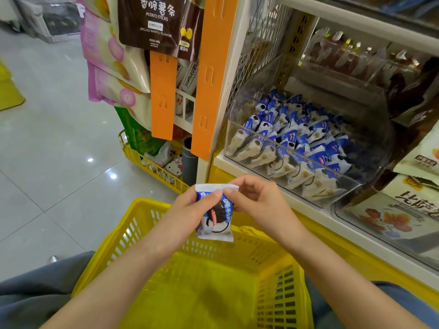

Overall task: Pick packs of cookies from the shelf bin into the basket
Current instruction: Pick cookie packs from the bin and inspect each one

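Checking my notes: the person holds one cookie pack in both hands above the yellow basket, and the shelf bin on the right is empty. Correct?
No: the head view shows the shelf bin holding many packs, not empty. The rest stands: the left hand and right hand hold one cookie pack above the yellow basket.

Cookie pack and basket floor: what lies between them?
Nothing, in the head view: the cookie pack, pinched by left hand and right hand, hangs over the bare basket.

The cookie pack (215, 213) is blue and white with a black cookie printed on it. The basket (273, 293) is yellow lattice. The shelf strips (209, 74) are orange.
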{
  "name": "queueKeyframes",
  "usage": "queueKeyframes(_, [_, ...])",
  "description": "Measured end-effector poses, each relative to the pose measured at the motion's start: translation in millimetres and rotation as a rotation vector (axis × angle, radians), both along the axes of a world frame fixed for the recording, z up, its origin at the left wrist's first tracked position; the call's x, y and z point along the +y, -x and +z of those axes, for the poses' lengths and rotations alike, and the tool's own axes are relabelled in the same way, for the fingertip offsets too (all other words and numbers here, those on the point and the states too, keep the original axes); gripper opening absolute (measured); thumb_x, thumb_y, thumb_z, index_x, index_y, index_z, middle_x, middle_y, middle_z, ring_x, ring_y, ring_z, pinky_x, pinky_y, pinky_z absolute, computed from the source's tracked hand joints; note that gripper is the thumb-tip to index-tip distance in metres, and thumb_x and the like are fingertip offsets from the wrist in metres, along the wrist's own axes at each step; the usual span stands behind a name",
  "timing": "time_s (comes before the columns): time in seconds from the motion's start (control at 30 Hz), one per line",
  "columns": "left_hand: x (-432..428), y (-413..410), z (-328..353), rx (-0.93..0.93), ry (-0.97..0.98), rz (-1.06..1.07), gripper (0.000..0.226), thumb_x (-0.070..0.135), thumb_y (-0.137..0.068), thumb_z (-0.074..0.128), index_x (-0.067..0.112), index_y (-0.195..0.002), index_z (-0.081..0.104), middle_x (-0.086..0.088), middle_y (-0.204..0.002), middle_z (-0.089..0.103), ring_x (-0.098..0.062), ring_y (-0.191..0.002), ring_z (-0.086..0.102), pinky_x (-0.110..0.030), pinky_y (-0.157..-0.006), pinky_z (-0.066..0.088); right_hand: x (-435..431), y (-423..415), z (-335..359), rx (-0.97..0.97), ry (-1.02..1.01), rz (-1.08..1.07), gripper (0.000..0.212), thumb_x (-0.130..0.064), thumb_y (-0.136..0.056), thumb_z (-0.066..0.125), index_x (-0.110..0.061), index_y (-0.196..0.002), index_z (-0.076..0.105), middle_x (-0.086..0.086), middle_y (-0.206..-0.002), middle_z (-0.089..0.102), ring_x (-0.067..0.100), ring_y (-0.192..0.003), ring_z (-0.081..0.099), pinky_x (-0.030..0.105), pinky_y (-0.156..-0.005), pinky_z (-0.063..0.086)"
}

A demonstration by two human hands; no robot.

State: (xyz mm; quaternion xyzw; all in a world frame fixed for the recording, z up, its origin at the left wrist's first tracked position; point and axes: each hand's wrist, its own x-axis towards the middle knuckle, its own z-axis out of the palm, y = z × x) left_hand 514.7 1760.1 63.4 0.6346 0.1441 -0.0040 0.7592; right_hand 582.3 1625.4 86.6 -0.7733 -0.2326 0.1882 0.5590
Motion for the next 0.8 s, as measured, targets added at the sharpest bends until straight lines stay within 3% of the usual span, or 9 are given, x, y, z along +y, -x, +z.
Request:
queueKeyframes(0.1, [-2.3, -0.8, 0.9, -0.027, -0.001, 0.078, 0.016, 0.032, -0.089, 0.051, 0.025, -0.087, 0.065, 0.010, -0.070, 0.072, -0.001, -0.065, 0.068, -0.012, -0.050, 0.048, -1.4, 2.6, -2.9, -0.175, 0.068, -0.012, 0.006, -0.018, -0.085, 0.064, -0.021, -0.080, 0.065, 0.000, -0.077, 0.069, 0.011, -0.069, 0.060, 0.031, -0.066, 0.051])
queueKeyframes(0.2, [-3.6, -2.3, -0.9, 0.005, 0.001, 0.124, 0.018, 0.033, -0.090, 0.051, 0.023, -0.082, 0.065, 0.007, -0.066, 0.072, -0.005, -0.061, 0.068, -0.015, -0.048, 0.050, -3.9, 6.0, -4.3, -0.506, 0.149, -0.024, 0.004, -0.022, -0.085, 0.065, -0.021, -0.085, 0.068, -0.009, -0.078, 0.064, 0.006, -0.072, 0.058, 0.022, -0.064, 0.049])
queueKeyframes(0.27, [-3.8, -3.8, -2.2, 0.035, 0.028, 0.103, 0.019, 0.036, -0.089, 0.052, 0.023, -0.084, 0.066, 0.003, -0.070, 0.073, -0.009, -0.064, 0.069, -0.019, -0.052, 0.053, -4.8, 8.0, -4.4, -0.611, 0.164, -0.027, 0.007, -0.023, -0.086, 0.064, -0.018, -0.087, 0.069, -0.010, -0.080, 0.063, 0.005, -0.075, 0.058, 0.021, -0.064, 0.049])
queueKeyframes(0.4, [-1.3, -6.4, 0.4, 0.066, 0.081, 0.025, 0.023, 0.036, -0.083, 0.059, 0.022, -0.100, 0.065, -0.002, -0.092, 0.074, -0.017, -0.086, 0.070, -0.034, -0.079, 0.056, -5.3, 4.0, -2.8, -0.505, 0.054, -0.144, 0.007, -0.018, -0.086, 0.064, -0.024, -0.083, 0.067, -0.012, -0.075, 0.064, 0.005, -0.071, 0.059, 0.016, -0.062, 0.049])
queueKeyframes(0.47, [-1.2, -7.2, 4.5, 0.051, -0.001, -0.006, 0.024, 0.030, -0.084, 0.061, 0.018, -0.105, 0.062, -0.003, -0.097, 0.072, -0.013, -0.087, 0.069, -0.031, -0.074, 0.057, -4.9, -0.4, 0.7, -0.323, -0.062, -0.207, 0.013, -0.014, -0.085, 0.064, -0.026, -0.079, 0.065, -0.008, -0.071, 0.065, 0.006, -0.066, 0.061, 0.021, -0.058, 0.053])
queueKeyframes(0.57, [-2.1, -9.5, 8.7, -0.003, -0.075, 0.017, 0.023, 0.022, -0.086, 0.061, 0.016, -0.108, 0.058, 0.000, -0.098, 0.070, -0.006, -0.080, 0.068, -0.022, -0.059, 0.056, -5.0, -5.7, 6.4, -0.129, -0.170, -0.179, 0.014, -0.008, -0.088, 0.058, -0.018, -0.080, 0.064, -0.001, -0.072, 0.066, 0.009, -0.067, 0.063, 0.019, -0.057, 0.053])
queueKeyframes(0.7, [-1.0, -13.8, 10.0, -0.060, -0.109, 0.051, 0.015, 0.020, -0.087, 0.060, 0.021, -0.101, 0.057, 0.002, -0.097, 0.068, -0.007, -0.081, 0.067, -0.023, -0.059, 0.057, -9.5, -9.9, 17.4, -0.290, -0.080, -0.134, 0.012, -0.012, -0.092, 0.052, -0.019, -0.094, 0.061, -0.001, -0.087, 0.066, 0.009, -0.078, 0.063, 0.021, -0.070, 0.053])
queueKeyframes(0.8, [3.5, -18.9, 11.4, -0.090, -0.073, 0.075, 0.013, 0.021, -0.086, 0.061, 0.020, -0.098, 0.057, 0.000, -0.095, 0.069, -0.006, -0.076, 0.068, -0.023, -0.054, 0.055, -18.4, -26.0, 39.1, -0.427, -0.053, -0.183, 0.015, -0.013, -0.091, 0.052, -0.023, -0.098, 0.060, -0.008, -0.087, 0.066, 0.003, -0.079, 0.063, 0.016, -0.072, 0.052])
